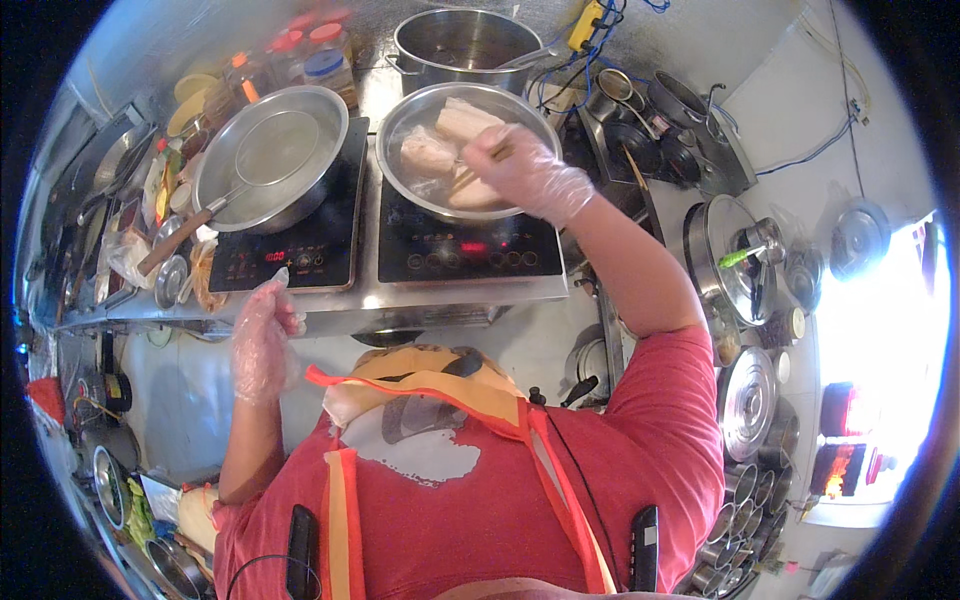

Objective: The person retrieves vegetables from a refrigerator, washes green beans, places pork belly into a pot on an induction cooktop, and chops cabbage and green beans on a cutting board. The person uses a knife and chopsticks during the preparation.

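Note:
My right hand [517,169], in a clear plastic glove, is over the right steel basin [391,178]. It grips what look like wooden chopsticks [466,180], mostly hidden by the fingers. Pale slabs of meat lie in that basin: one piece [466,120] at the back, another piece [429,150] at the left, and a third piece [474,193] near the front, partly under my hand. My left hand [264,337], also gloved, hangs before the left induction cooker [330,259]. Its fingers are loosely bent and apart, with nothing visible in them.
On the left cooker stands a steel basin [322,127] of cloudy liquid, a wood-handled strainer [180,238] across its rim. The right induction cooker [471,259] has a lit display. Behind are a deep steel pot [466,75] and lidded jars [328,64]. Pans [679,101] stand at right.

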The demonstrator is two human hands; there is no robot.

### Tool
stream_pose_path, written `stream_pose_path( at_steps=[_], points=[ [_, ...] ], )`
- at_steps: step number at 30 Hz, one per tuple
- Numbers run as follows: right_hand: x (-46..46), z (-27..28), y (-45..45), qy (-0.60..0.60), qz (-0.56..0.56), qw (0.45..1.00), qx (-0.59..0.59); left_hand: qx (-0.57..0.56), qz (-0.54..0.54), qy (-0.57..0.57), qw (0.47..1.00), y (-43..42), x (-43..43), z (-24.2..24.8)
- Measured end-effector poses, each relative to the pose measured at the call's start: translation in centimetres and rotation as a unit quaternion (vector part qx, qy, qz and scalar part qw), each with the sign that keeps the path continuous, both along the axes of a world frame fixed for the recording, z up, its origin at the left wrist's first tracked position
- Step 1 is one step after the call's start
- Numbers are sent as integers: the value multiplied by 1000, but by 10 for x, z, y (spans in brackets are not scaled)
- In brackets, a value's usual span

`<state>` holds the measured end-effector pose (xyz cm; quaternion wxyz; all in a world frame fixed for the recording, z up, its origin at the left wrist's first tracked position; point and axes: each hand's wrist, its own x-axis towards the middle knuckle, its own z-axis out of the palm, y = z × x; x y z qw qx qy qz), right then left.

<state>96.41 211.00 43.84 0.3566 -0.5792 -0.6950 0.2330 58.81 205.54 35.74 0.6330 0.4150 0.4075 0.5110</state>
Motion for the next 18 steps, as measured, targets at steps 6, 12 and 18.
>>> stream_pose_path(
  at_steps=[6, 12, 18],
  points=[
    [3, 14, -11, -115, 33, 986, 119, 10, -1, 25, 1000, 4, 10, 7],
    [24, 33, -16, -298, 0, 939, 170, -3, 6, 3, 1000, 4, 6, 2],
    [61, 45, -27, -100, -62, 990, 76, -2, 31, 39, 999, 5, 1, -3]
  ],
)
